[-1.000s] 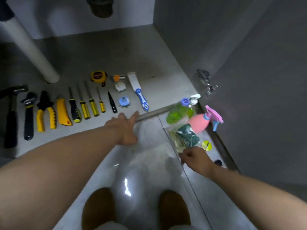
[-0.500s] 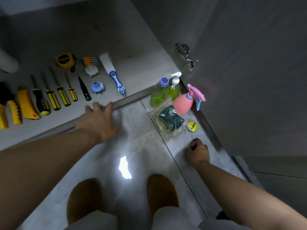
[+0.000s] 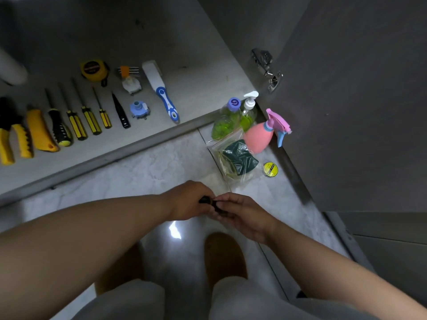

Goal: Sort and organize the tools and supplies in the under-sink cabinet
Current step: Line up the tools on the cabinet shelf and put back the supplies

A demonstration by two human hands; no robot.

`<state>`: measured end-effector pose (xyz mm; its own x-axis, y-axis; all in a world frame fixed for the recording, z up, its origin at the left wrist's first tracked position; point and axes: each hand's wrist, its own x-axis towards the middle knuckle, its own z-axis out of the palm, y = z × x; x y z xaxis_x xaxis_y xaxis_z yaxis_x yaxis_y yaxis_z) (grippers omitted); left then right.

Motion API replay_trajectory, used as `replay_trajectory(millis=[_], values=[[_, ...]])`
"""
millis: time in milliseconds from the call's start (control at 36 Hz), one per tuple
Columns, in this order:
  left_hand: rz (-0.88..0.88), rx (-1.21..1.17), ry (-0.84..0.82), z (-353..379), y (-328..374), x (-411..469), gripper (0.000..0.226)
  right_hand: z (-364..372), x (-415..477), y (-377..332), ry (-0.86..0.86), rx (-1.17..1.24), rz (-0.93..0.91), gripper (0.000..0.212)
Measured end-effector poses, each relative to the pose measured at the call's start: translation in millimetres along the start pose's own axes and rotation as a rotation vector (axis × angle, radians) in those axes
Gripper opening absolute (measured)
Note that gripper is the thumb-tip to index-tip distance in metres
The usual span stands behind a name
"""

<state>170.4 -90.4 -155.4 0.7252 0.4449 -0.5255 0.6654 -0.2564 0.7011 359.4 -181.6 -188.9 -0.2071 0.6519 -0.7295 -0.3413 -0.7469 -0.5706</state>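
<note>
My left hand (image 3: 188,203) and my right hand (image 3: 242,214) meet above the marble floor, both pinching one small black object (image 3: 211,204) that is mostly hidden by the fingers. On the floor to the right lie a clear zip bag (image 3: 235,159) with a dark green pad, a pink spray bottle (image 3: 260,136), two green soap bottles (image 3: 227,122) and a small yellow round tin (image 3: 270,169). Inside the cabinet, tools lie in a row: yellow pliers (image 3: 13,144), a yellow utility knife (image 3: 40,132), several screwdrivers (image 3: 76,121), a tape measure (image 3: 93,70) and a blue-handled scraper (image 3: 161,91).
The open cabinet door (image 3: 346,100) stands at the right with its hinge (image 3: 268,68) by the bottles. A white pipe (image 3: 10,69) comes down at the cabinet's left. A metal sill (image 3: 111,153) edges the cabinet floor. My two brown slippers (image 3: 225,257) are below my hands.
My left hand left the cabinet sill and came back to the middle. My right hand lifted off the floor with the small black object, and both hands now hold it together.
</note>
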Motion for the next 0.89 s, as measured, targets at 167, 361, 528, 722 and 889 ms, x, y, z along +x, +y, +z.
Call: replay_trajectory(millis=[167,361,528,722,889], values=[[-0.074,0.015,0.029,-6.2,-16.6,-5.4,0.021,-51.6,5.3,-10.3,0.692,-0.555,-0.063,0.019],[-0.116,-0.070,0.247,-16.2,-31.7,-1.5,0.019,-107.2,24.7,-38.6,0.872,-1.002,-0.017,0.055],[-0.169,-0.125,0.351,-23.1,-39.8,-1.2,0.021,-112.5,46.5,-57.3,0.692,-1.337,-0.003,0.067],[-0.197,-0.077,0.342,-28.2,-38.1,-7.6,0.025,-90.3,28.4,-33.2,0.749,-1.403,0.153,0.039],[-0.142,-0.064,0.415,-53.6,-23.3,-12.5,0.030,-57.8,-21.6,-47.6,0.359,-1.246,0.415,0.027]])
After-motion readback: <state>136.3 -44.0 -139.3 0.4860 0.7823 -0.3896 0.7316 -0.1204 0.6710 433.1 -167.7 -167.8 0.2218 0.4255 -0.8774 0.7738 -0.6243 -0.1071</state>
